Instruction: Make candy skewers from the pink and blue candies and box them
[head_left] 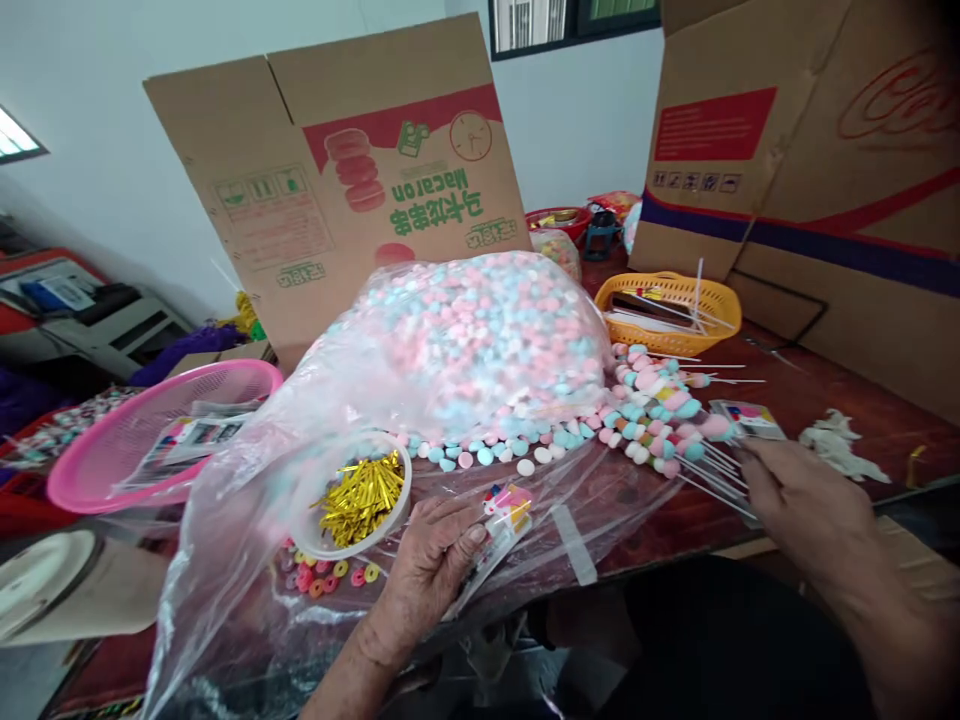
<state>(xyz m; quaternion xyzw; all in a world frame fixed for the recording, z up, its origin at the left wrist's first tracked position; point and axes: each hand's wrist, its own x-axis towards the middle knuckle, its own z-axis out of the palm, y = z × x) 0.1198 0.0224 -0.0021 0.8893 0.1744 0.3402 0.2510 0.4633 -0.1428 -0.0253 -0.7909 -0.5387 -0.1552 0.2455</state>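
Observation:
My left hand [431, 560] pinches a small clear plastic bag [508, 520] with a colourful printed top, near the table's front edge. At the right, my right hand [810, 500] has its fingers closed at the end of a marshmallow skewer [709, 428], beside a pile of skewers [649, 410] threaded with pink, blue and white pieces; the fingertips are partly blurred. Behind the hands lies a big clear plastic sack [480, 340] full of pastel marshmallows, some spilled along its front. A white bowl [409, 485] of gold twist ties [361, 498] stands left of my left hand.
A yellow basket [720, 300] with white sticks stands behind the skewers. A pink basket [97, 450] holds printed bags at the left. Cardboard boxes [360, 120] rise at the back. Ring candies [322, 578] lie by the bowl; a crumpled white glove-like thing [840, 445] lies far right.

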